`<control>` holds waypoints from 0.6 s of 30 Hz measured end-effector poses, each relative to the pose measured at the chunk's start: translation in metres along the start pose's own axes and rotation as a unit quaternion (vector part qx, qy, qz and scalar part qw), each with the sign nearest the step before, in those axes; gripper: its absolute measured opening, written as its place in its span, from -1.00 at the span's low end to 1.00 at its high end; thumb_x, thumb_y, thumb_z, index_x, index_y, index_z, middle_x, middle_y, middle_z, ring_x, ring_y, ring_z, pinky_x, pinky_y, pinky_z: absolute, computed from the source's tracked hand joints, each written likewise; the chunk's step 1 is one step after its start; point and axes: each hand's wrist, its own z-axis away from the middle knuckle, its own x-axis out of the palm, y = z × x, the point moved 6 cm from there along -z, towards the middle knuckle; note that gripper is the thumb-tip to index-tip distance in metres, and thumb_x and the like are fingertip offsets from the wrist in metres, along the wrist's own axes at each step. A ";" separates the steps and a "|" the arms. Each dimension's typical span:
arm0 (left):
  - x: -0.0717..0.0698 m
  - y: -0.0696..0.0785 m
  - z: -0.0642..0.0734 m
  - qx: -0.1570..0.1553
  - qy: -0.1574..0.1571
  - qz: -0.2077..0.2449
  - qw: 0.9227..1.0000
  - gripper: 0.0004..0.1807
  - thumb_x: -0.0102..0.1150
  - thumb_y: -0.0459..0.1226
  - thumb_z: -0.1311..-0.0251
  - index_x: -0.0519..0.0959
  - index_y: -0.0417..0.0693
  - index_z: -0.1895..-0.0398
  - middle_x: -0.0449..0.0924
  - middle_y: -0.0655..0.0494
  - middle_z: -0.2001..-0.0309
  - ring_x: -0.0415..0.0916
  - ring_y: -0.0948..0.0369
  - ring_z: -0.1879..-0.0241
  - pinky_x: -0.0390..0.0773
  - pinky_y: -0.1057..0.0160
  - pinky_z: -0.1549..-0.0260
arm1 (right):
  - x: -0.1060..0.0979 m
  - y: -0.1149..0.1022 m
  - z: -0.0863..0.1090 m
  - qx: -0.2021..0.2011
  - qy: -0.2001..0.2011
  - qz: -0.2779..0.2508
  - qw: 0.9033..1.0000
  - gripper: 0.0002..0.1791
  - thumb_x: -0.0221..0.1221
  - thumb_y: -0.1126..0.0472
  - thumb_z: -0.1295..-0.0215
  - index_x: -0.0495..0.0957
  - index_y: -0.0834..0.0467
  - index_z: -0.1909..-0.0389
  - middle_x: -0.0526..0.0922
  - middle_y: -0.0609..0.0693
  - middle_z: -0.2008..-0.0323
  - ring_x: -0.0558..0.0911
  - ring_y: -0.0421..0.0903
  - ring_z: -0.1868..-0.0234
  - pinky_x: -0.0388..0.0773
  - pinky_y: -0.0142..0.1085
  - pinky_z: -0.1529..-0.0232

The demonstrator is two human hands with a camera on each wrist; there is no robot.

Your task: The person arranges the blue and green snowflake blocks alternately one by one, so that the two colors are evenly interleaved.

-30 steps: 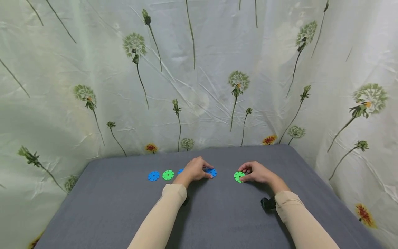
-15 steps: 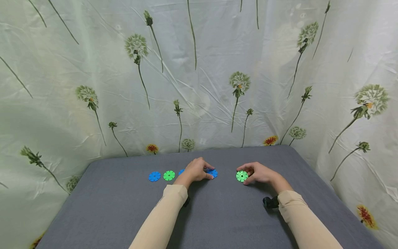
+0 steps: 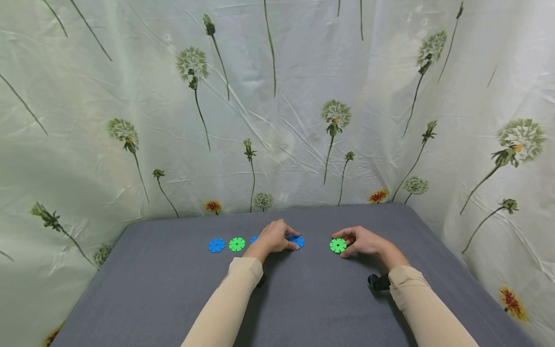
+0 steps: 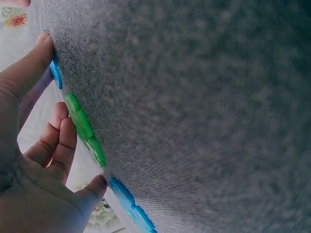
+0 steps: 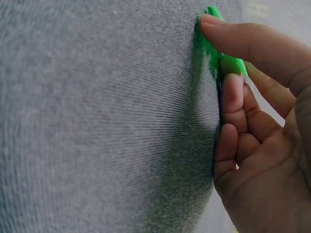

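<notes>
My left hand (image 3: 274, 237) spans a blue slotted disc (image 3: 297, 241), pinching its edges between thumb and finger against the table. Beneath that hand, the left wrist view shows a green slotted disc (image 4: 85, 128) and another blue disc (image 4: 129, 206), both lying on the cloth. On the right, my right hand (image 3: 364, 240) holds a green slotted disc (image 3: 338, 245) by its rim with thumb and fingers. The right wrist view shows this disc (image 5: 218, 43) tilted, its near edge off the cloth. The other right fingers are curled near the surface.
A blue disc (image 3: 217, 245) and a green disc (image 3: 237, 244) lie in a row left of my left hand, and part of another blue one (image 3: 254, 238) peeks out. Grey cloth covers the table (image 3: 165, 299). A dandelion-print curtain (image 3: 277, 120) hangs behind it.
The right thumb has shifted from over the green disc's face to its rim. The disc has changed its tilt slightly. The left hand stays on its blue disc.
</notes>
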 end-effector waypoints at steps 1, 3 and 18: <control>0.000 0.000 0.000 0.001 0.000 -0.001 1.000 -0.58 0.61 -0.07 -0.21 0.82 0.28 -0.15 0.69 0.03 -0.29 0.59 -0.02 -0.34 0.59 -0.07 -0.32 | 0.000 0.000 0.000 0.002 0.001 0.000 1.000 -0.33 0.54 0.37 -0.16 0.61 0.38 -0.32 0.66 0.10 0.09 0.48 -0.06 0.14 0.48 -0.34 0.14; 0.000 0.000 -0.001 0.003 0.001 -0.001 1.000 -0.58 0.61 -0.07 -0.20 0.82 0.27 -0.15 0.70 0.03 -0.28 0.60 -0.02 -0.34 0.59 -0.07 -0.31 | 0.000 0.001 -0.001 0.005 0.004 0.003 1.000 -0.35 0.54 0.36 -0.17 0.61 0.39 -0.31 0.67 0.10 0.08 0.49 -0.07 0.14 0.50 -0.33 0.14; 0.000 -0.002 -0.002 0.003 0.003 -0.001 1.000 -0.59 0.60 -0.05 -0.20 0.82 0.29 -0.14 0.70 0.03 -0.27 0.59 -0.02 -0.33 0.57 -0.08 -0.33 | 0.001 0.001 -0.008 0.019 0.011 -0.012 1.000 -0.43 0.55 0.37 -0.16 0.62 0.39 -0.19 0.63 0.07 0.11 0.51 -0.07 0.12 0.52 -0.32 0.10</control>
